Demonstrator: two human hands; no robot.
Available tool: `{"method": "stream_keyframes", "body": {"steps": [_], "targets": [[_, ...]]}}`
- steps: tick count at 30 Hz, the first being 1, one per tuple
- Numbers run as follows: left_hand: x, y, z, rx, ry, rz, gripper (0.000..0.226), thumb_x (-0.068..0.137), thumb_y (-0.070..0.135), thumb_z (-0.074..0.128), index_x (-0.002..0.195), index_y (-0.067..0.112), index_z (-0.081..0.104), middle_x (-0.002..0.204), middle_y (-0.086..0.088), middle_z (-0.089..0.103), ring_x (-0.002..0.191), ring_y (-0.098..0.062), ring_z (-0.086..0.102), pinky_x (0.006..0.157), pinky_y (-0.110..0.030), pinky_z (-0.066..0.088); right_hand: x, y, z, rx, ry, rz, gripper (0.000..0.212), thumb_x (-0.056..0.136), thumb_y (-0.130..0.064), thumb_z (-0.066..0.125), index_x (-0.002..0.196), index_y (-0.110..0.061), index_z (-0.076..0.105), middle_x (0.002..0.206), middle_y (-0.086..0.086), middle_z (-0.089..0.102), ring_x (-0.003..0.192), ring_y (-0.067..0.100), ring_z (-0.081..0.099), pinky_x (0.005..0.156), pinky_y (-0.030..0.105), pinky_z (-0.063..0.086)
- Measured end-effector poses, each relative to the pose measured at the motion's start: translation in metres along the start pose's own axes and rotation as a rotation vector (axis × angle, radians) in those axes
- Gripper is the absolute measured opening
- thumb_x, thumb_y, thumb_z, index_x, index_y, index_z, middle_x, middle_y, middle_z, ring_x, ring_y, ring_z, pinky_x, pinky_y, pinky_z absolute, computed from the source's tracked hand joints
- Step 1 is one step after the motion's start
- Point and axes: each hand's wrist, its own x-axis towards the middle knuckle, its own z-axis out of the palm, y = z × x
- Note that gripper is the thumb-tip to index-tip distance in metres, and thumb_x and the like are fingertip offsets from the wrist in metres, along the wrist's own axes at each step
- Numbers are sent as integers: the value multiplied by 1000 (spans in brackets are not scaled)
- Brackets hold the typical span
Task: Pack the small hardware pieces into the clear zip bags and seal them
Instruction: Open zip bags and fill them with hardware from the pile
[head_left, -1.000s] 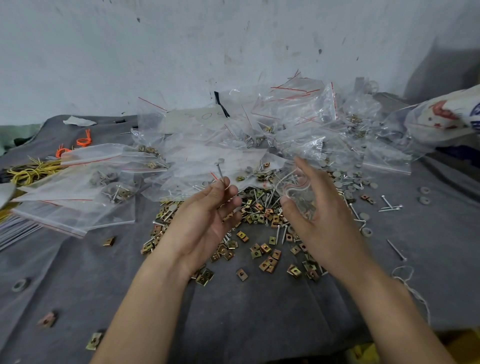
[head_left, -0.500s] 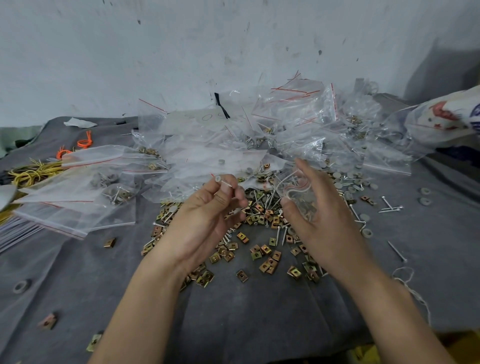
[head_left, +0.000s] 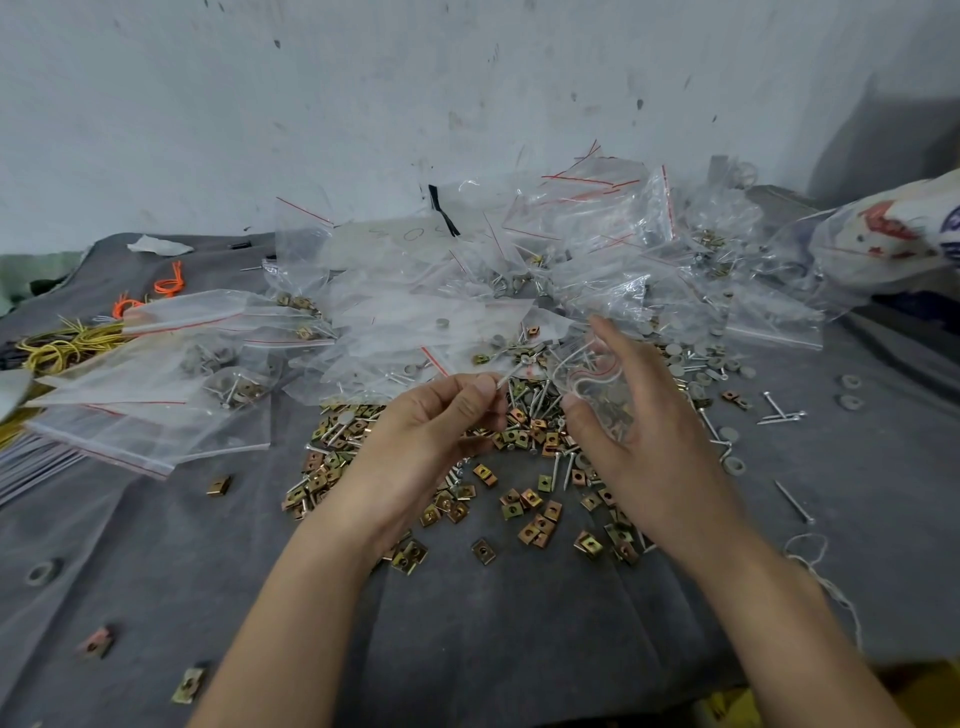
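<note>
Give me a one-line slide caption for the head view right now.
Left hand pinches a screw beside the small clear bag held by the right hand, above loose clips on grey cloth.

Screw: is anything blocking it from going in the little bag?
Nothing visible is. The left hand pinches the screw right beside the bag that the right hand holds, with a bare gap between them.
</note>
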Motion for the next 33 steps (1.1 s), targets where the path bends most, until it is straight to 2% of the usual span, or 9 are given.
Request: {"method": "stream_keyframes", "body": {"steps": [7,13,24,30,33], "targets": [[0,-1,-2,35,17,7,22,90,35,58,93,17,70,90,-1,66,86,-11,62,78,-27,49,0,0,0,-19,-1,-5,59,101,-42,54,154,-39,27,136,-30,36,128,-19,33,94,-6,21],[1,-2,-1,21,20,65,18,95,32,50,90,22,64,86,2,64,84,-12,61,77,-31,46,-1,-1,0,-15,-3,-2,60,101,-44,53,154,-39,26,135,-31,36,130,-14,36,94,-6,23],[2,-4,2,65,-52,107,19,96,32,49,87,30,66,83,0,59,83,-11,59,73,-22,48,0,-1,-1,-19,-7,8,60,100,-44,54,153,-39,27,136,-26,39,130,-10,39,95,-6,23],[2,-3,2,-105,-62,70,18,98,30,50,89,27,65,85,2,62,83,-14,60,76,-27,47,0,-2,-1,-20,-9,6,60,100,-43,54,154,-39,27,133,-27,38,125,-20,34,93,-6,23],[3,-1,6,-261,12,21,15,99,29,51,91,22,62,82,3,63,77,-12,61,73,-27,47,0,-2,-1,-17,-11,6,60,100,-43,54,154,-38,27,134,-26,38,125,-19,35,93,-6,24]]}}
